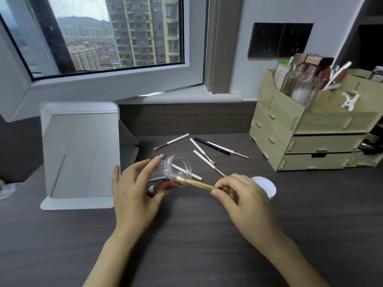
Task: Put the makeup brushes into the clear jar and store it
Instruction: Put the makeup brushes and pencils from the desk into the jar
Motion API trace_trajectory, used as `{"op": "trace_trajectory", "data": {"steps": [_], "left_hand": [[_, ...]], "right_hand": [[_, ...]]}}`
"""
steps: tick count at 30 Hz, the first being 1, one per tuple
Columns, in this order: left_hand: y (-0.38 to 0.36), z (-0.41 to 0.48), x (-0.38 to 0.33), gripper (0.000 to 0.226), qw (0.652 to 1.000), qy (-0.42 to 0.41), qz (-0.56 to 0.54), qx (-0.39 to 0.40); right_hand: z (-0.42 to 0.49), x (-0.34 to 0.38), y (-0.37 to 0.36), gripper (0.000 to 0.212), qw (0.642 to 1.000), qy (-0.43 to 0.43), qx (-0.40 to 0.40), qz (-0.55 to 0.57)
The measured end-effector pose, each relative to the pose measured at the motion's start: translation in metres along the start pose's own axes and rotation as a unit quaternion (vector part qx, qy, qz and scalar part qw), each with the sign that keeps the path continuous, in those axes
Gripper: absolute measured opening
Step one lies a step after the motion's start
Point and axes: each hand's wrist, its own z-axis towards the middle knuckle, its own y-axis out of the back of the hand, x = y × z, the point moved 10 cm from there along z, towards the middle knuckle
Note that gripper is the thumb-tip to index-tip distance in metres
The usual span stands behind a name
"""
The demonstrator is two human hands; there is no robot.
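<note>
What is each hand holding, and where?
Left hand grips the tilted jar around its body; right hand pinches the gold brush by its outer end.

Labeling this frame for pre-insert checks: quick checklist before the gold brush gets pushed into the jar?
1. Clear jar held by the left hand: ok.
2. Jar mouth tilted toward the right hand: ok.
3. Gold brush pinched by right fingers: ok.
4. Brush tip at the mouth: ok.
5. Room left inside the jar: cannot tell.
6. White lid off, on the desk: ok.
</note>
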Motion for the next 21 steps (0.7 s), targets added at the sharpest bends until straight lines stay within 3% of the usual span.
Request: {"op": "trace_trajectory", "data": {"steps": [5, 8, 10, 13, 16, 19, 21], "left_hand": [[-0.007, -0.003, -0.014, 0.060, 0.998, -0.057, 0.019, 0.024], [-0.009, -0.004, -0.013, 0.069, 0.998, -0.058, 0.013, 0.035], [-0.008, -0.003, -0.013, 0.075, 0.998, -0.050, 0.002, 0.034], [-0.004, -0.001, -0.013, 0.075, 0.999, -0.042, -0.024, 0.020], [-0.003, -0.002, -0.014, 0.073, 0.998, -0.043, -0.039, 0.014], [-0.002, -0.002, -0.017, 0.066, 0.997, -0.046, -0.055, 0.012], [0.000, -0.002, -0.015, 0.067, 0.997, -0.038, -0.064, 0.005]], "right_hand": [[0.011, 0.035, -0.011, 0.020, 0.994, 0.086, 0.020, -0.066], [0.014, 0.049, -0.020, 0.018, 0.992, 0.106, 0.059, -0.024], [0.014, 0.056, -0.026, 0.029, 0.989, 0.117, 0.085, -0.016], [0.014, 0.063, -0.033, 0.044, 0.985, 0.130, 0.112, -0.034], [0.015, 0.063, -0.039, 0.045, 0.984, 0.110, 0.139, -0.010], [0.021, 0.058, -0.033, 0.024, 0.990, 0.072, 0.099, 0.075], [0.026, 0.047, -0.017, 0.010, 0.995, 0.048, 0.005, 0.092]]}}
